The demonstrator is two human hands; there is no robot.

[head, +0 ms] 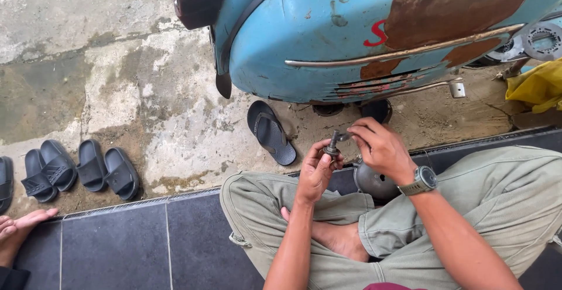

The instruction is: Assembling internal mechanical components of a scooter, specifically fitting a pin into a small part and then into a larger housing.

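Note:
I sit cross-legged on a dark tiled step. My left hand (316, 170) grips a small metal bolt-like part (333, 145) with a nut or collar on it, held upright over my knees. My right hand (380, 146), with a grey wristwatch (422, 180) on that wrist, pinches the top of the same part with its fingertips. A round grey metal cover (372, 181) lies between my knees, just under my right hand.
A rusty light-blue scooter body (374, 32) stands close in front. A single dark sandal (270, 132) lies under it, several more (82, 170) at the left on the concrete. Another person's foot (20, 222) shows at the left edge. A yellow cloth (535, 85) is at the right.

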